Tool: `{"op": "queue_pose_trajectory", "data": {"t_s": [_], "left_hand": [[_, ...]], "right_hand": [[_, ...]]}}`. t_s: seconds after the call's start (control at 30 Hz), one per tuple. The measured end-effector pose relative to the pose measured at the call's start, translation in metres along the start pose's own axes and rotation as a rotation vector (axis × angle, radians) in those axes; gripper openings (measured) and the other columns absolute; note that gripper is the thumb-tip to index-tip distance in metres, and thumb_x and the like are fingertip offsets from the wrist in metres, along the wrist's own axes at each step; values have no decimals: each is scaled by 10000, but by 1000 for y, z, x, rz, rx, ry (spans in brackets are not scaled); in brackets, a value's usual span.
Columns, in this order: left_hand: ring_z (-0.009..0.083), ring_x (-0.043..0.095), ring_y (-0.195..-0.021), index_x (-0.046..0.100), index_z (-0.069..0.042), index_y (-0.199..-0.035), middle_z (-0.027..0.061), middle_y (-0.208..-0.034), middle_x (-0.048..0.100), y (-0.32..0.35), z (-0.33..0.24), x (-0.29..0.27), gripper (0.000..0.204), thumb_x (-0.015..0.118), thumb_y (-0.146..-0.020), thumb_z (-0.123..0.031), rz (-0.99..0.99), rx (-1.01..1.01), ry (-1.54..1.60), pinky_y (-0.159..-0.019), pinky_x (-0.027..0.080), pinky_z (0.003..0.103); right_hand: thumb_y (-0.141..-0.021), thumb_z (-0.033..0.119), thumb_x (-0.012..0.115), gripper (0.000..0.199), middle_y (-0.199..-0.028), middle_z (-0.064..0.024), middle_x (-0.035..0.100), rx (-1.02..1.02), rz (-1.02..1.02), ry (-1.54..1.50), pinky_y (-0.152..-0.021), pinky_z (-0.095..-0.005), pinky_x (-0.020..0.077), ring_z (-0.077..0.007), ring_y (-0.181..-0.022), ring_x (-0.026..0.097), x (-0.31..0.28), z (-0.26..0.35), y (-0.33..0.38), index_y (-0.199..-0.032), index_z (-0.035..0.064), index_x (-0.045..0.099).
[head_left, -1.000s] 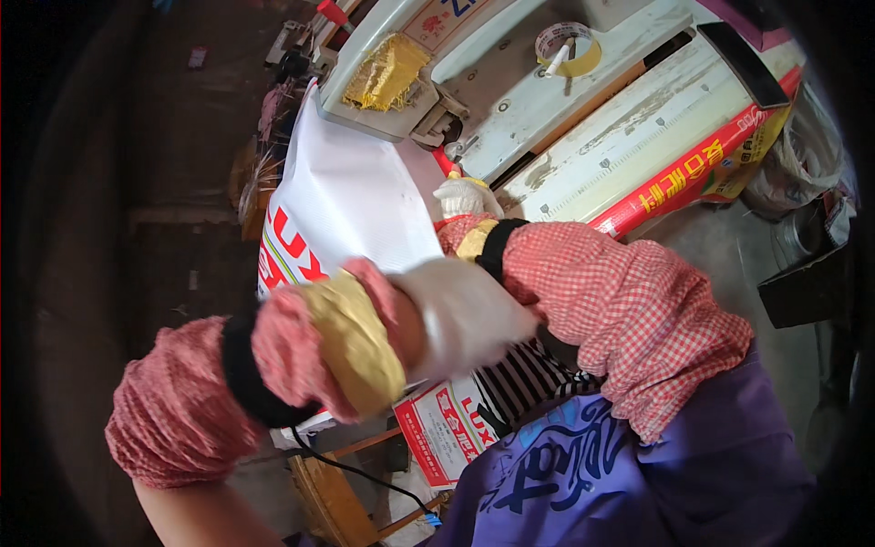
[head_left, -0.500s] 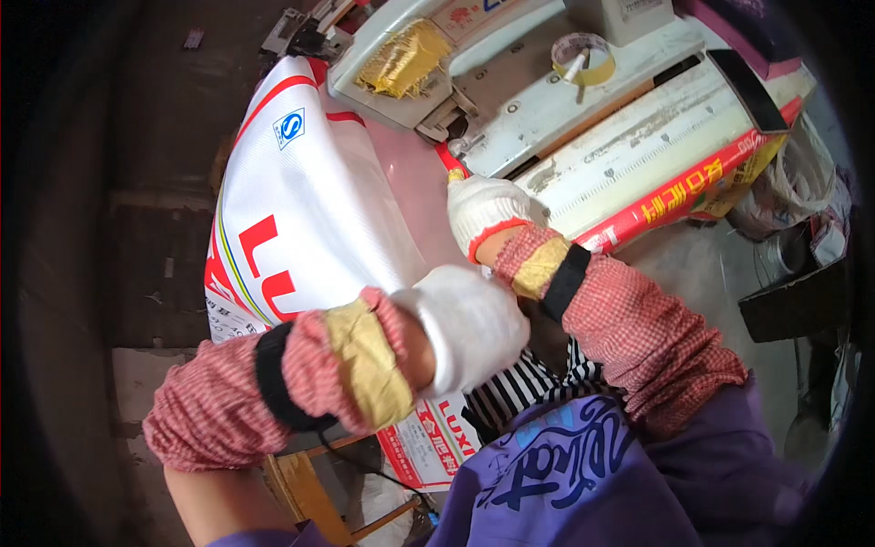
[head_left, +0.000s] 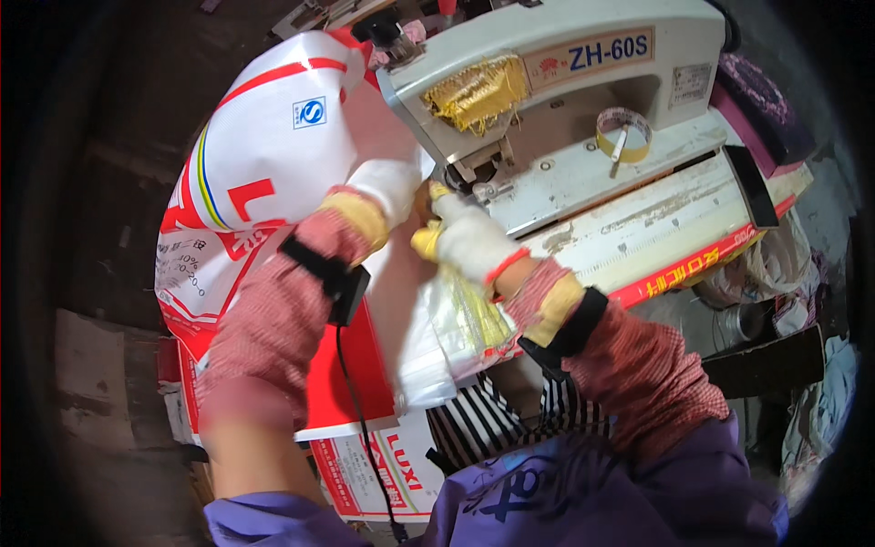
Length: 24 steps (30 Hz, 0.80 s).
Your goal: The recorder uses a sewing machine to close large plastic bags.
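Observation:
A large white woven sack (head_left: 264, 155) with red and blue printing lies across the bench, its edge pushed up to the needle head of a cream industrial sewing machine (head_left: 556, 82). My left hand (head_left: 387, 187), in a white glove, presses on the sack's edge next to the needle. Just right of it my right hand (head_left: 460, 237), in a white glove with yellow fingertips, pinches the sack's folded edge and clear inner liner (head_left: 451, 328). Both forearms wear red checked sleeve covers.
A roll of tape (head_left: 622, 135) sits on the machine bed. A red strip with yellow characters (head_left: 693, 269) runs along the bench front. More printed sacks (head_left: 365, 465) lie below by my lap. Clutter and cloth (head_left: 775, 264) fill the right side; dark floor lies left.
Both hands have moved up from my lap to the machine's needle, carrying the sack's edge there. The view has swung toward the machine, which now looms larger.

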<state>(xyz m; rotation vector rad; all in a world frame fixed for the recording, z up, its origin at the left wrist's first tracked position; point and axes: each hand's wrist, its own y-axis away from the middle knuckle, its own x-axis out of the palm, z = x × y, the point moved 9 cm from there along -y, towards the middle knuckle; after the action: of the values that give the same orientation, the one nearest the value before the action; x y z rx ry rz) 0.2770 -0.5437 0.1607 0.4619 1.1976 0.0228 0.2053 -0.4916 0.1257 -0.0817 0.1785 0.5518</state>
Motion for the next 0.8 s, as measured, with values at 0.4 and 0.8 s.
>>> {"op": "queue_pose_trajectory", "data": {"t_s": [0.4, 0.8], "left_hand": [[303, 476, -1089, 579, -58, -983, 124, -1120, 538, 326, 31, -127, 259, 603, -733, 3, -976, -246, -350, -953, 351, 382], [231, 505, -990, 447, 43, -1151, 157, -1099, 511, 490, 57, 224, 448, 563, -815, -230, -932, -1263, 1510, -852, 409, 324]], "right_hand": [[-773, 332, 560, 300, -758, -141, 640, -281, 378, 638, -589, -450, 483, -322, -684, 622, 147, 81, 7, -792, 52, 667], [-835, 238, 533, 484, -1093, -185, 556, 420, 1396, -706, -716, -334, 513, -261, -870, 605, 184, 27, 177, -1222, -20, 399]]}}
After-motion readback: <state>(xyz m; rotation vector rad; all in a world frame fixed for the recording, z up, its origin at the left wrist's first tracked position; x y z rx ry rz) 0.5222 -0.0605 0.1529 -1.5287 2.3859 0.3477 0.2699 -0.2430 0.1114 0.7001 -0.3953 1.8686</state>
